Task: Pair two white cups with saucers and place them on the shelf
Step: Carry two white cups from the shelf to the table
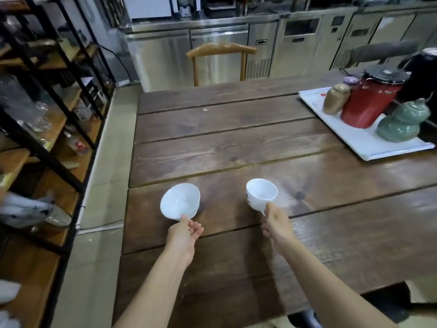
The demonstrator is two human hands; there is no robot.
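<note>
My left hand (pixel 185 232) pinches the near rim of white saucers (pixel 179 201), which look like a stack of two and are tilted up off the dark wooden table (pixel 236 150). My right hand (pixel 275 221) grips the handle of a white cup (pixel 261 192) with a small dark logo, held upright just above the table. The cup and the saucers are apart, roughly a hand's width between them. A second cup is not visible.
A black-framed shelf with wooden boards (pixel 59 119) stands to the left across a narrow floor strip. A white tray (pixel 364 143) at the table's right holds a red canister (pixel 369 100), a green ceramic pot (pixel 402 121) and a brown jar (pixel 335 99). A wooden chair (pixel 220 50) stands at the far edge.
</note>
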